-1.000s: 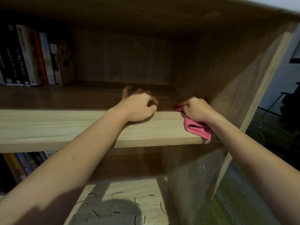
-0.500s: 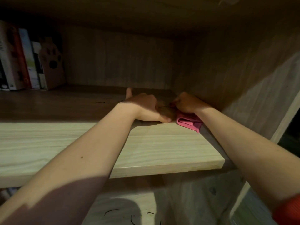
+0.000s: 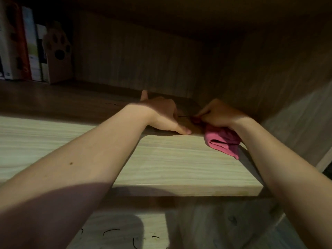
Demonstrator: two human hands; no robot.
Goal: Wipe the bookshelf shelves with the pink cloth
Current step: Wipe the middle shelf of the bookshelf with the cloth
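both bare arms reach into the right end of a wooden shelf (image 3: 170, 164). the left hand (image 3: 159, 114) rests on the board, palm down, its thumb (image 3: 181, 129) stretched flat toward the right and one finger (image 3: 144, 95) pointing straight to the back. the other fingers are hidden behind the knuckles, so i cannot tell how they lie. it holds nothing. just beside it, the right hand (image 3: 221, 114) is curled in the corner by the side wall (image 3: 278, 78) and grips the pink cloth (image 3: 222, 141). the cloth is bunched under the palm and lies on the shelf, its folded end sticking out toward the front edge next to the right forearm. a thin dark strand (image 3: 185, 116) lies between the two hands, its right end at the right fingertips; it is too dark to tell whether they pinch it. another short dark strand (image 3: 111, 104) lies on the shelf further left. at the far left a row of books (image 3: 18, 47) stands upright, with a brown paw-print bookend (image 3: 57, 54) at its right end. below, a lower shelf (image 3: 129, 223) carries several curled dark strands (image 3: 111, 230)
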